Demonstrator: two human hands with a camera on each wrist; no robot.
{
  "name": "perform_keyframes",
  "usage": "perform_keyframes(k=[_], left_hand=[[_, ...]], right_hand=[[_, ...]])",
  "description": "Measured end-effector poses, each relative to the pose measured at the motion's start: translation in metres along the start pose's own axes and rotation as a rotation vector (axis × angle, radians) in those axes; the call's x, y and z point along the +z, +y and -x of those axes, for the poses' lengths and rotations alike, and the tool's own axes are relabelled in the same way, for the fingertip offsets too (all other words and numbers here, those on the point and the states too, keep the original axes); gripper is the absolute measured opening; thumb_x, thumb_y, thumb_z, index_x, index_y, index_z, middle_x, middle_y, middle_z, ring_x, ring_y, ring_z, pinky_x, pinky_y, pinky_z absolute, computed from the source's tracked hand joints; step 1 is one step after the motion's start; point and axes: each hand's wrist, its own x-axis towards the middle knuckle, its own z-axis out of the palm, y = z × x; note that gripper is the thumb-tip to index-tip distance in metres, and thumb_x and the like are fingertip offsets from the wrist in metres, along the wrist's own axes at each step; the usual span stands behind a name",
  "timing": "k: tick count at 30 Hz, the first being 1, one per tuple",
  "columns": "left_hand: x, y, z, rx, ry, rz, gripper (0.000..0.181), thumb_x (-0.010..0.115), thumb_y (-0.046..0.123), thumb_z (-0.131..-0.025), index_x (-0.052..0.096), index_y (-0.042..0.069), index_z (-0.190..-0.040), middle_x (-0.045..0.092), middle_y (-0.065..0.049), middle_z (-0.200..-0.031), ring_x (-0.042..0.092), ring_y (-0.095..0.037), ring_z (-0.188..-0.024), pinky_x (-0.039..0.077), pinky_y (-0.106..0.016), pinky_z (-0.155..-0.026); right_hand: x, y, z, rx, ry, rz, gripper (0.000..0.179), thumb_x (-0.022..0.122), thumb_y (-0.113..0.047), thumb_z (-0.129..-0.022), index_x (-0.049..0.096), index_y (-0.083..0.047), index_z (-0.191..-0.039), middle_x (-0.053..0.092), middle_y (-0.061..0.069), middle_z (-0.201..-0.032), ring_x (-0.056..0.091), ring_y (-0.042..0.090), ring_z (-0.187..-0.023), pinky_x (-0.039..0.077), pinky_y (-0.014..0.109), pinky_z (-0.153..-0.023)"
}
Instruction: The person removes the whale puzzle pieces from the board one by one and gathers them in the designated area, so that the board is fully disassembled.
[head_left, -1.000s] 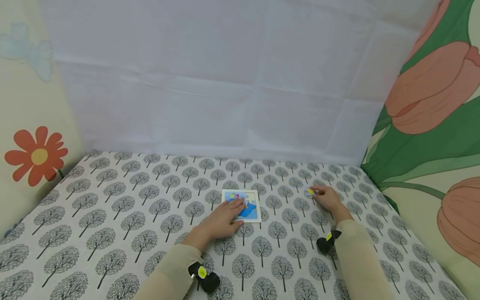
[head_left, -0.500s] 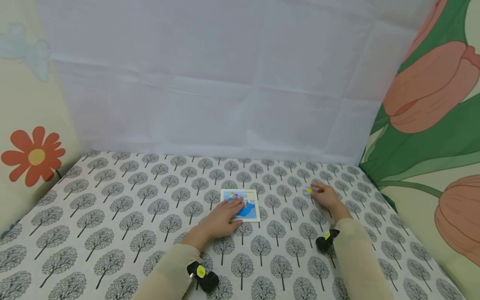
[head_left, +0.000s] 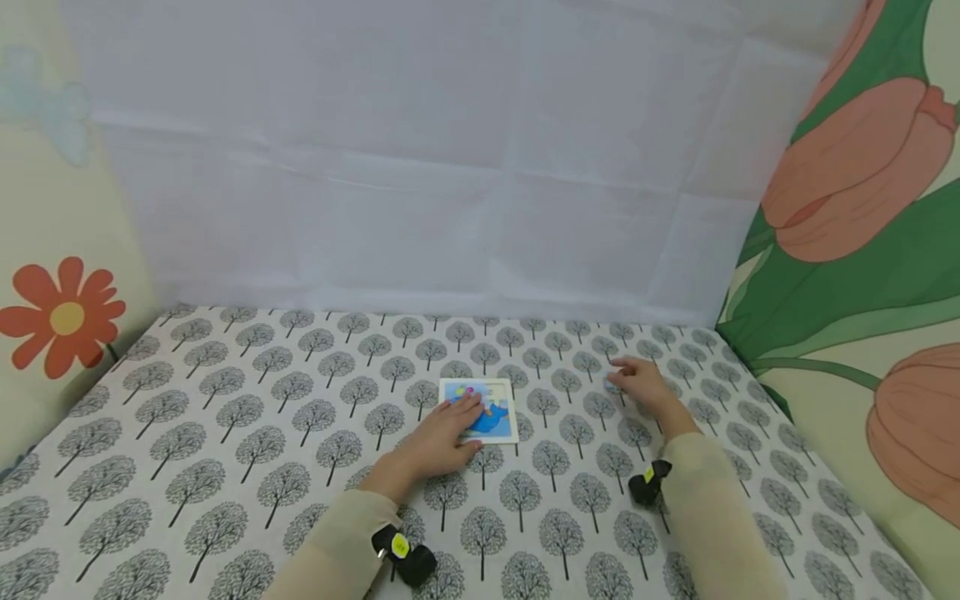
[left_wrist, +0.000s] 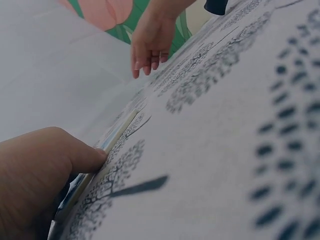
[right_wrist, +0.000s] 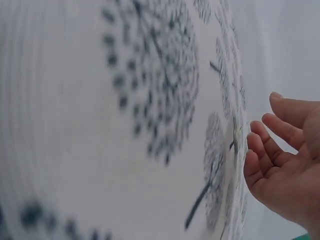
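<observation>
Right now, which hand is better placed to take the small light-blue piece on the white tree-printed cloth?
Probably the right hand: its fingers are close by the light-blue piece, while the left hand rests on the white-framed blue picture board.

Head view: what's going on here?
A person's hands are at work on a tree-print cloth. The left hand rests on a white-framed picture board with a blue design. Off to the right, the right hand, fingers apart, is over or beside a small pale-blue piece, mostly hidden. I can't tell whether it touches the piece, which is apart from the board.
</observation>
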Motion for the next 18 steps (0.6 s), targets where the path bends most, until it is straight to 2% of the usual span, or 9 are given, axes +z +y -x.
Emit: perform_keyframes(k=[2,5,8,11,14,18], left_hand=[[-0.001,0.001,0.0,-0.012,0.0,0.002,0.055,0.052,0.022,-0.084,0.035,-0.007,-0.128,0.027,-0.018,-0.135,0.019,-0.028,-0.125,0.013,-0.044,-0.1],[-0.002,0.001,0.001,-0.034,0.001,-0.002,0.056,0.053,0.022,-0.083,0.036,-0.005,-0.128,0.027,-0.017,-0.136,0.019,-0.027,-0.126,0.014,-0.043,-0.1],[-0.004,0.002,0.003,-0.062,0.005,0.0,0.055,0.054,0.02,-0.082,0.037,-0.004,-0.128,0.027,-0.015,-0.136,0.019,-0.025,-0.126,0.014,-0.042,-0.1],[-0.006,0.004,0.004,-0.091,0.005,-0.012,0.055,0.054,0.02,-0.081,0.038,-0.003,-0.128,0.027,-0.014,-0.136,0.02,-0.024,-0.126,0.015,-0.041,-0.1],[-0.007,0.006,0.004,-0.108,-0.002,-0.045,0.056,0.055,0.022,-0.081,0.038,-0.003,-0.128,0.028,-0.014,-0.136,0.021,-0.024,-0.125,0.016,-0.041,-0.1],[-0.007,0.006,0.005,-0.107,-0.014,-0.108,0.058,0.055,0.027,-0.081,0.038,-0.003,-0.128,0.027,-0.014,-0.136,0.022,-0.026,-0.125,0.018,-0.043,-0.099]], right_hand=[[0.004,-0.001,-0.004,-0.017,0.004,-0.012,0.04,0.052,-0.017,-0.087,0.045,0.001,-0.122,0.051,0.018,-0.105,0.049,0.028,-0.092,0.043,0.038,-0.076],[0.013,-0.015,-0.004,-0.019,0.005,-0.068,0.039,0.053,-0.015,-0.087,0.046,0.001,-0.121,0.049,0.019,-0.108,0.048,0.028,-0.095,0.043,0.039,-0.077],[0.022,-0.036,0.001,-0.032,0.007,-0.077,0.038,0.053,-0.014,-0.086,0.048,0.002,-0.12,0.048,0.02,-0.112,0.046,0.031,-0.1,0.042,0.042,-0.078],[0.032,-0.048,0.001,-0.07,-0.009,-0.076,0.038,0.054,-0.015,-0.085,0.049,0.003,-0.118,0.049,0.02,-0.111,0.046,0.031,-0.101,0.041,0.043,-0.08],[0.042,-0.057,-0.001,-0.089,-0.018,-0.06,0.038,0.056,-0.018,-0.085,0.05,0.002,-0.117,0.052,0.018,-0.108,0.048,0.03,-0.098,0.04,0.041,-0.082],[0.057,-0.066,-0.001,-0.085,-0.035,-0.095,0.036,0.056,-0.019,-0.085,0.052,0.0,-0.116,0.052,0.015,-0.11,0.048,0.027,-0.099,0.041,0.039,-0.082]])
